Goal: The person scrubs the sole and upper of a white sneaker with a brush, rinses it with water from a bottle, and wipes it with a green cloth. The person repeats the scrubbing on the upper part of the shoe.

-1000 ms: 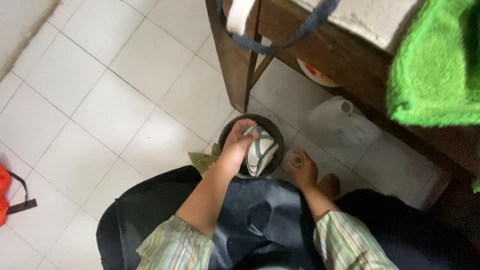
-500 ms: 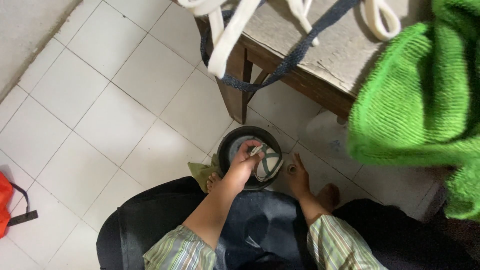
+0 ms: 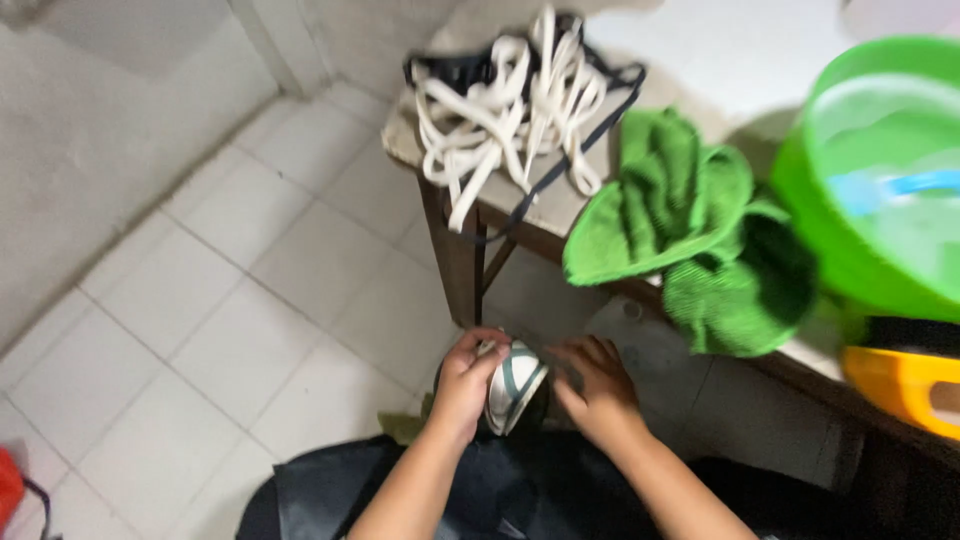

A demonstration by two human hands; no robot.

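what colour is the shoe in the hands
White shoe with dark green trim, gripped by the left hand; the head view shows it.

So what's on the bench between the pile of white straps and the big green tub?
In the head view, a crumpled green towel lies between the white straps and the green tub, hanging over the bench edge.

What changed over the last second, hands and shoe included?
The right hand, a second ago apart near the floor, has come up beside the white shoe with green stripes; whether it touches is unclear. The camera tilted up, bringing the white straps, green cloth and green basin on the bench into view. The left hand keeps its grip on the shoe over the dark bucket.
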